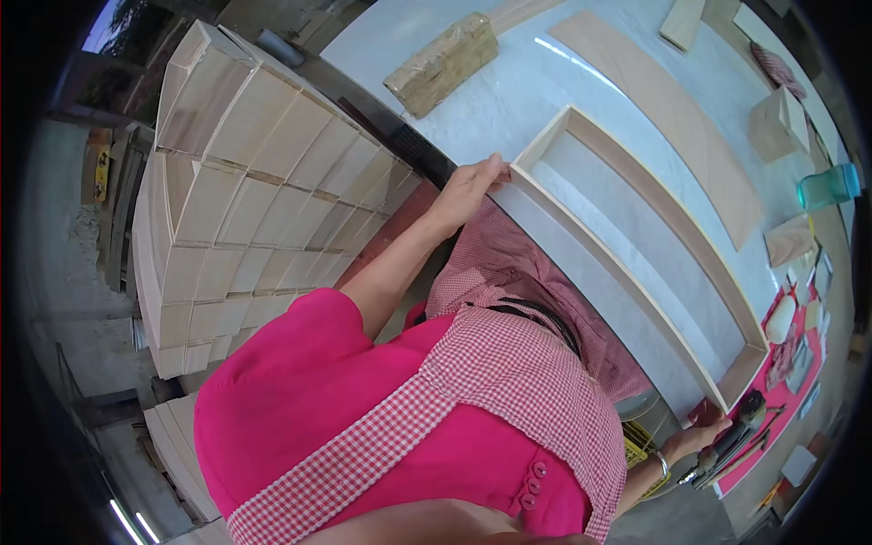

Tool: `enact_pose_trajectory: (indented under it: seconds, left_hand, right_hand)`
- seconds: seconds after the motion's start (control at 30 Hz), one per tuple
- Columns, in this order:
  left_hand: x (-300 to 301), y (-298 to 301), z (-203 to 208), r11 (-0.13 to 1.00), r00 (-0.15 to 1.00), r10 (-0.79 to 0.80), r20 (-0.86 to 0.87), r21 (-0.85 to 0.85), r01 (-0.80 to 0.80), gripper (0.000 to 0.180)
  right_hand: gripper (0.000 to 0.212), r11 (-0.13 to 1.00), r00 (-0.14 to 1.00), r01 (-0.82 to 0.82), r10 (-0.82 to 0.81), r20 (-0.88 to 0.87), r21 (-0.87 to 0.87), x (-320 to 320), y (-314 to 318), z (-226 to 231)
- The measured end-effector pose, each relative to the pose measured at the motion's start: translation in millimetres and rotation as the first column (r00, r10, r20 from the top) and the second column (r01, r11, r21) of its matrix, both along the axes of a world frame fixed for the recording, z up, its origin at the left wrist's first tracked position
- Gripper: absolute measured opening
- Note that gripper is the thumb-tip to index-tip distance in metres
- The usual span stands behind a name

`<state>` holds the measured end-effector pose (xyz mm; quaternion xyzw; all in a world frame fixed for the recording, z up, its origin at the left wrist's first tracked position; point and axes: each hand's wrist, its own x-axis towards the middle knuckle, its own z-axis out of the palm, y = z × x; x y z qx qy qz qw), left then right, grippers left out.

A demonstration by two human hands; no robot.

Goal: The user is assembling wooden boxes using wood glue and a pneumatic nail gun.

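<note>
A long, rectangular open frame of pale thin wood (pixel 627 283) lies along the near edge of the white table (pixel 522 104), its table side showing through the middle. At its left corner, my left hand (pixel 468 193) has its fingers closed on the end wall. My right hand (pixel 698 440) grips the opposite corner, at the near right; part of its fingers is hidden beneath the wood. Just beyond the frame lies a flat wooden board (pixel 668 123). Close to my right hand rests a dark hand-held power tool (pixel 740 420).
Left of me rises a tall stack of pale wooden boxes (pixel 263 200). A wrapped brownish block (pixel 443 64) sits at the table's far left. Toward the right stand a wooden block (pixel 778 125) and a teal jar (pixel 827 187), with a pink cloth (pixel 745 468) bearing small items nearer.
</note>
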<state>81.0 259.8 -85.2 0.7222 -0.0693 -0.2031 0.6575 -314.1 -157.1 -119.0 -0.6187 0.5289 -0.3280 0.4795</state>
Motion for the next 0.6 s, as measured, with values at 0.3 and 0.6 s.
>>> enact_pose_trajectory:
  seconds: [0.3, 0.6]
  left_hand:
    - [58, -32, 65, 0.989, 0.982, -0.053, 0.183, -0.124, 0.077, 0.077]
    - [108, -74, 67, 0.988, 0.984, -0.147, 0.100, 0.072, 0.140, 0.080]
  right_hand:
    - [0.072, 0.987, 0.947, -0.121, 0.146, 0.288, -0.101, 30, -31, 72]
    - [0.073, 0.972, 0.973, -0.230, 0.229, -0.008, -0.048, 62, -116, 55]
